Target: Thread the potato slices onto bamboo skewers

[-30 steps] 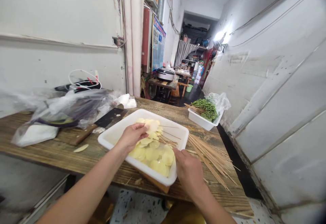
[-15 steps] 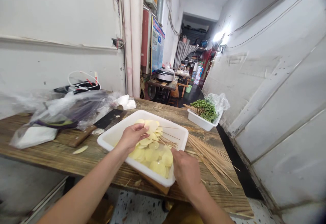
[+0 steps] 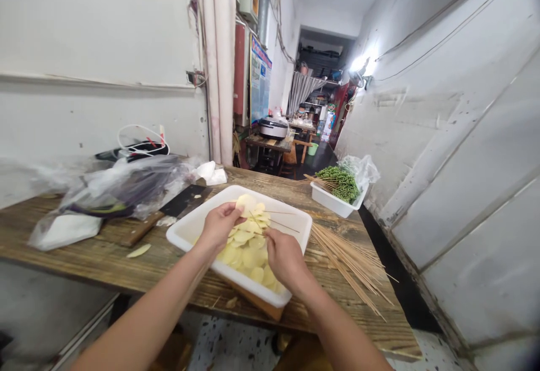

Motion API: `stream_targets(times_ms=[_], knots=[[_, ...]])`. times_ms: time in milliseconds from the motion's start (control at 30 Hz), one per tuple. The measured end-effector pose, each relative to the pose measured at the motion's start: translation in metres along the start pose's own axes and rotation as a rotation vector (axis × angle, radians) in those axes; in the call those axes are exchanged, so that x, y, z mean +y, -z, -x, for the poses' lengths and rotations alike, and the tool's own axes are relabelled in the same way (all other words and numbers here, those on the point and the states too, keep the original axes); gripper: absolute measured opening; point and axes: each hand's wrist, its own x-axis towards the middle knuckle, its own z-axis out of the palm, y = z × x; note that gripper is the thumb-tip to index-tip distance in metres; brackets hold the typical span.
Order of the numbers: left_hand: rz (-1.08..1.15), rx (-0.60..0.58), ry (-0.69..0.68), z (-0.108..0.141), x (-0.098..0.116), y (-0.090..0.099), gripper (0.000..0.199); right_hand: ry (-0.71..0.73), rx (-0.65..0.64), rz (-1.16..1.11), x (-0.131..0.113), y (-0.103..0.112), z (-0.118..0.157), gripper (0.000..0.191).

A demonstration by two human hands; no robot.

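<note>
A pale yellow potato slice [image 3: 245,204] is pinched between the thumb and fingers of my left hand [image 3: 219,227], over the white plastic tub [image 3: 192,223]. My right hand [image 3: 286,255] is closed on a thin wooden skewer [image 3: 256,222], whose far end points up toward that slice. Whether the tip has pierced it I cannot make out. Beneath both hands, many potato slices [image 3: 238,255] lie heaped in the tub. Threaded skewers [image 3: 287,225] rest at its far right side, with their bare ends toward the right rim.
Loose bamboo skewers [image 3: 348,264] fan out right of the tub. Behind them stands a white container [image 3: 333,204] of green skewered vegetables [image 3: 341,182]. A cleaver [image 3: 179,202], a stray slice [image 3: 138,250] and plastic bags [image 3: 126,182] occupy the table's left side.
My right hand has moved up and left from the tub's right rim, bringing a skewer close to the slice. My left hand stays nearly in place, still holding the slice.
</note>
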Motion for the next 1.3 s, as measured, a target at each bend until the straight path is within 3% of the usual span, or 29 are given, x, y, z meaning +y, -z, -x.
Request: stream_targets(times_ms=[100, 267, 367, 567, 833, 1000, 1100, 1300], knots=[[0.075, 0.078, 0.012, -0.003, 0.004, 0.000, 0.028, -0.078, -0.039, -0.254, 0.006, -0.014, -0.018, 0.025], [0.199, 0.106, 0.145, -0.009, 0.009, 0.002, 0.015, -0.260, -0.271, -0.632, 0.008, -0.028, -0.044, 0.020], [0.241, 0.101, 0.184, -0.010, 0.010, 0.004, 0.014, -0.243, -0.286, -0.647, 0.006, -0.031, -0.055, 0.022], [0.256, 0.128, 0.129, -0.012, 0.010, 0.004, 0.018, -0.044, -0.214, -0.656, 0.012, -0.040, -0.060, 0.037], [0.480, 0.189, 0.185, -0.019, 0.014, 0.007, 0.011, -0.085, -0.241, -0.742, 0.010, -0.042, -0.064, 0.041], [0.387, 0.219, 0.030, -0.015, 0.012, 0.005, 0.018, -0.004, -0.195, -0.648, 0.014, -0.045, -0.065, 0.039], [0.279, 0.241, -0.083, -0.013, 0.009, 0.003, 0.023, 0.017, -0.246, -0.643, 0.009, -0.042, -0.061, 0.043], [0.128, 0.269, -0.147, -0.014, 0.001, 0.007, 0.031, -0.274, -0.518, -0.958, -0.008, -0.024, -0.059, 0.044]])
